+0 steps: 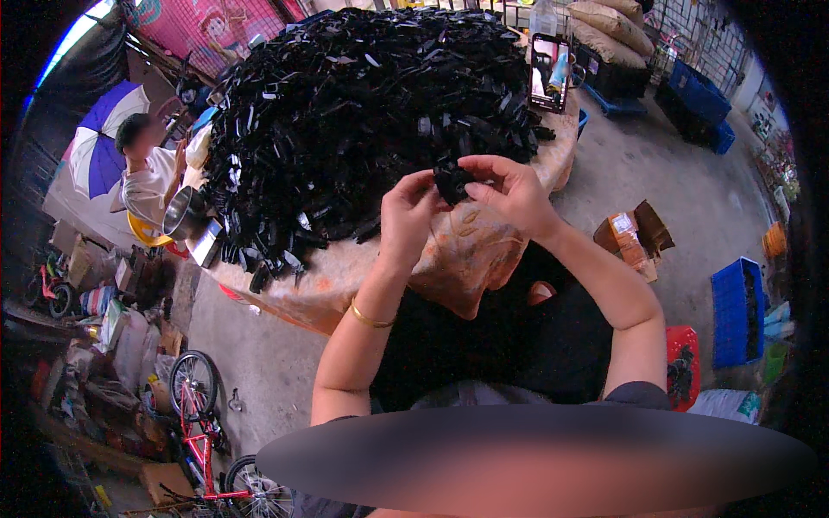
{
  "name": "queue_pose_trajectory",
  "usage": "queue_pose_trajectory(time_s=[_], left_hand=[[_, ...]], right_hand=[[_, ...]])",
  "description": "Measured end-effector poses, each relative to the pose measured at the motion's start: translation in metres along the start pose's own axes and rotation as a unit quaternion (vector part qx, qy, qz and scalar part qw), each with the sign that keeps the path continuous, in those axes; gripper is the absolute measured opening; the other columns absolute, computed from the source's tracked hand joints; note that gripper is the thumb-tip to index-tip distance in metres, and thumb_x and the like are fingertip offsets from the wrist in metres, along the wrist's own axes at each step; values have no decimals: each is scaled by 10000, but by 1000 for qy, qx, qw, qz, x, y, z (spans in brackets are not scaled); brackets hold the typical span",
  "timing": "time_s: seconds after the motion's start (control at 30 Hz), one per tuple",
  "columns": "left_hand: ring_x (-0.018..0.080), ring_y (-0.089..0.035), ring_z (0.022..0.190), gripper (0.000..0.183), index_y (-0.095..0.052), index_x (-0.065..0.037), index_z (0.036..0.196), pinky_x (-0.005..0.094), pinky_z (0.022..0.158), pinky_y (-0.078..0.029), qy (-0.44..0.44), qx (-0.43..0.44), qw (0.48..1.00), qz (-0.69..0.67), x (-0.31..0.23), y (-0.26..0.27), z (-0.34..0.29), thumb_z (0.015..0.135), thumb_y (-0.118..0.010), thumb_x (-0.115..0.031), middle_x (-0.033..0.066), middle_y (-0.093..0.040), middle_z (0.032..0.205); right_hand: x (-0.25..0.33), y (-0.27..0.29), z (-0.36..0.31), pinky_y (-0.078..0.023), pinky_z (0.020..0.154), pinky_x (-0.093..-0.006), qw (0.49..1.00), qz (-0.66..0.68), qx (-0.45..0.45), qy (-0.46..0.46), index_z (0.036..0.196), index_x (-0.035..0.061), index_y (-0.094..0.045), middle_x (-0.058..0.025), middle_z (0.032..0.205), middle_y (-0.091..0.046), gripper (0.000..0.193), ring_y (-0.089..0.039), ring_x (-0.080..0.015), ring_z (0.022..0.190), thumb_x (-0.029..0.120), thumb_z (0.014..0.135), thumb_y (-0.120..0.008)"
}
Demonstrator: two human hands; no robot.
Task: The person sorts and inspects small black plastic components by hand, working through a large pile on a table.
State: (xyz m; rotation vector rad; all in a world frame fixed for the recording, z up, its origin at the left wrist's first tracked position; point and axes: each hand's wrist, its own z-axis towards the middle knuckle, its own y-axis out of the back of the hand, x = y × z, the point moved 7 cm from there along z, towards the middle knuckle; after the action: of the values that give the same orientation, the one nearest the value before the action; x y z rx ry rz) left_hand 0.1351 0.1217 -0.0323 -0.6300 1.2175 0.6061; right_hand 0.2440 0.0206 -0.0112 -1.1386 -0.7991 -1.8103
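one black piece (451,183) sits at upper center of the frame, gripped in the fingertips of both the left hand (408,217) and the right hand (520,192). around it, a heap of black parts (363,104) covers much of a cloth-draped table (462,259). a phone (549,76) stands upper right; another person (148,181) appears upper left, a red bicycle (198,451) lower left.

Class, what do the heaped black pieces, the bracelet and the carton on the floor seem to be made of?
Black pieces: probably hard plastic, glossy, judging by the sharp white highlights.
Bracelet: likely smooth metal, gold-coloured and shiny; solid or plated cannot be told.
Carton: apparently cardboard, matt brown, with folded flaps.
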Motion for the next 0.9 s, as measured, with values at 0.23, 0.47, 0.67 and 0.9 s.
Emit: queue_pose_trajectory(time_s=[0.23,0.47,0.67,0.9], left_hand=[[114,-576,779,228,-563,44,1045,237,690,-493,-36,28,999,3,-4,-10,-5,828,-493,50,74,-618,887],[97,-554,804,383,-490,35,1176,222,735,-450,-100,25,995,-1,-7,-23,-16,822,-590,-74,59,-607,896],[91,-550,858,242,-561,37,1092,217,778,-445,-42,44,996,-71,-8,-20,-11,866,-514,-39,69,-611,976],[148,-557,949,222,-586,31,1041,257,868,-426,-28,131,980,-146,-21,-20,-10,849,-478,2,88,-608,1013]], right_hand=[[19,-9,-8,-500,698,-262,984,-129,-25,120,1022,11,-582,-96,921,-605,280,-602,-169,815,28,748,-635],[39,-8,-14,-486,707,-342,916,-302,-69,253,946,29,-590,-112,883,-580,287,-573,-277,815,6,671,-668],[41,-15,-19,-479,695,-332,916,-274,-64,286,924,40,-587,-111,877,-576,277,-562,-264,830,20,665,-682],[8,-6,-12,-474,650,-280,992,-125,18,-5,981,15,-593,-116,837,-617,278,-593,-173,727,142,747,-674]])
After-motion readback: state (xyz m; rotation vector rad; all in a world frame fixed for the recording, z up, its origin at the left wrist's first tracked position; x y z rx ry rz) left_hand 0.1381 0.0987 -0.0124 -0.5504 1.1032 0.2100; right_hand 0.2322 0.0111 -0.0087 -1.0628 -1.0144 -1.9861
